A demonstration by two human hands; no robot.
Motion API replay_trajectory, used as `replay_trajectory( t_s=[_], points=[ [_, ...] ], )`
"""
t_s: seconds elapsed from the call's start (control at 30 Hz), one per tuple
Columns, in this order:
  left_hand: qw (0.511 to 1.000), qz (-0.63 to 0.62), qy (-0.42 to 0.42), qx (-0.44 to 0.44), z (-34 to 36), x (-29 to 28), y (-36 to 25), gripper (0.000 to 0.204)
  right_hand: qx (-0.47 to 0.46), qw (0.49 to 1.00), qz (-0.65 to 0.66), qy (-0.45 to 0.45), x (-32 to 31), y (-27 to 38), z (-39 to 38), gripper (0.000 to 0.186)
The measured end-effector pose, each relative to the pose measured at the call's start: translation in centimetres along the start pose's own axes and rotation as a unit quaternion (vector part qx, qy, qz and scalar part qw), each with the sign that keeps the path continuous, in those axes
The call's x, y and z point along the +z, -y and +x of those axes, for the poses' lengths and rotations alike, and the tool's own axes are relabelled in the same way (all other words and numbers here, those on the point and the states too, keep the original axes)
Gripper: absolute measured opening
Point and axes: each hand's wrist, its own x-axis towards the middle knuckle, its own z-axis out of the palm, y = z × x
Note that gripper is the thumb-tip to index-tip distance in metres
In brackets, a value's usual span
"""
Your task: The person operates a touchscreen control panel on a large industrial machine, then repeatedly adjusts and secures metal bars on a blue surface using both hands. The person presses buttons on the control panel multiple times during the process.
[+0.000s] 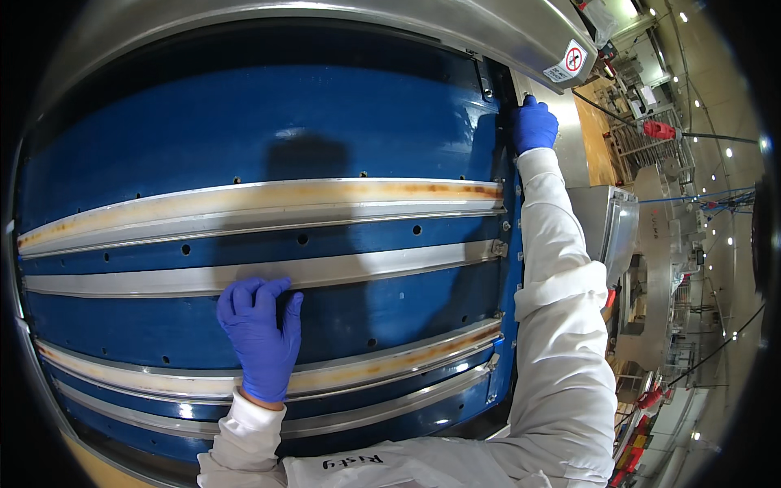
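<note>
In front of me is a large blue curved drum with small holes and long bars across it. My left hand, in a blue-purple glove, is over the drum, its thumb apart from its bent fingers. Its fingertips are at a plain grey metal bar; whether they press on it I cannot tell. Reaching out to the far right, my right hand, gloved alike, is closed at the machine's side edge, by a steel plate. What it grips is hidden behind the fingers.
Cream strips with brown stains, one upper and one lower, run along the drum. A steel cover with a prohibition sticker arches over it. To the right are a steel box, a red connector on a hanging cable, and machinery.
</note>
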Motion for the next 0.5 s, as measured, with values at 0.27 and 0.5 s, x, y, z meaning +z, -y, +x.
replay_trajectory(
  t_s=[0.27,0.5],
  points=[
    [1.000,-0.007,0.007,0.002,0.0,-0.2,0.1,0.025,-0.014,0.999,0.024,-0.038,0.8,-0.4,0.4,0.031],
    [1.000,-0.019,0.009,-0.003,0.0,-0.4,0.3,0.026,-0.012,0.999,0.006,-0.029,-0.7,0.6,0.0,0.018]
  ],
)
